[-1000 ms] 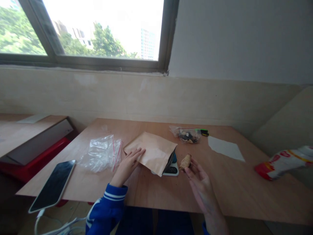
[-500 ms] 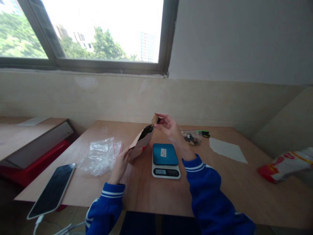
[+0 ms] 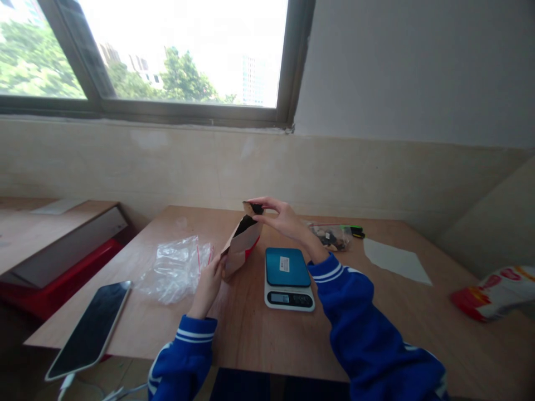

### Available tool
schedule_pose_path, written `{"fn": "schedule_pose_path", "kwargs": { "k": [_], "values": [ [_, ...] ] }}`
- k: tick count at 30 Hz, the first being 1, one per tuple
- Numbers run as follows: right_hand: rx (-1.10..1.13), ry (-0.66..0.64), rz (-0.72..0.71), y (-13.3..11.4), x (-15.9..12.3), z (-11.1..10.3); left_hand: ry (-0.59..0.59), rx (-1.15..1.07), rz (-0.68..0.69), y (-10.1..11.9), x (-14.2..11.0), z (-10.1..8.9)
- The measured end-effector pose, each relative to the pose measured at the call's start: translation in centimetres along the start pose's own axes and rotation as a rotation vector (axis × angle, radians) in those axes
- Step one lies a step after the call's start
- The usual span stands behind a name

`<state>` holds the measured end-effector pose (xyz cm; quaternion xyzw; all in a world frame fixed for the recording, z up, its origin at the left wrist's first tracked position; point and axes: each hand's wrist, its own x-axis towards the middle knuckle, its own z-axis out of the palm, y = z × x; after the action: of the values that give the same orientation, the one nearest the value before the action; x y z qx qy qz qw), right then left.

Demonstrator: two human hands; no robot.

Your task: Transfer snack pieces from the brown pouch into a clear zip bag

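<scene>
- Paper bag (image 3: 241, 249), brown with a patch of red low on its side, leans at a slant over the wooden table (image 3: 251, 345), just left of the scale, its dark mouth open; whether its base touches the wood, I cannot tell.
- Left hand (image 3: 209, 281) grips the near edge of the bag's mouth, thumb and fingers clamped on it.
- Right hand (image 3: 286, 220) pinches a brown and black piece (image 3: 253, 208) between thumb and fingers, right at the far end of the mouth.
- Kitchen scale (image 3: 288, 267), blue-topped with a white body, lies flat beneath the right forearm; its display digits are too small to read.
- Clear zip bags (image 3: 178, 270) lie crumpled left of the paper bag, near the smartphone (image 3: 90, 331), which has a white cable (image 3: 67, 384) plugged in.
- Clear bag of small pieces (image 3: 332, 236) lies behind the scale to the right, beside a black and green object (image 3: 357, 231) and a white sheet (image 3: 395, 260).
- Red and white package (image 3: 497, 292) stands out at the far right.
</scene>
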<state>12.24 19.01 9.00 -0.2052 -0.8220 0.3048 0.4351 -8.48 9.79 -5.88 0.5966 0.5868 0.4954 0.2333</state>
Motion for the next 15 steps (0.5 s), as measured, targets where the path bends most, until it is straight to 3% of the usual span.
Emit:
{"fn": "schedule_pose_path", "kwargs": {
  "k": [5,10,15],
  "values": [
    [-0.089,0.013,-0.033,-0.4,-0.1,-0.8,-0.010,-0.005,-0.015,0.0,0.0,0.0],
    [-0.200,-0.093,-0.105,-1.0,-0.1,-1.1,0.011,-0.015,-0.006,-0.2,0.2,0.0],
    [-0.298,0.055,0.002,0.9,-2.2,-3.1,0.051,-0.019,-0.007,-0.5,0.3,-0.1]
  ]
}}
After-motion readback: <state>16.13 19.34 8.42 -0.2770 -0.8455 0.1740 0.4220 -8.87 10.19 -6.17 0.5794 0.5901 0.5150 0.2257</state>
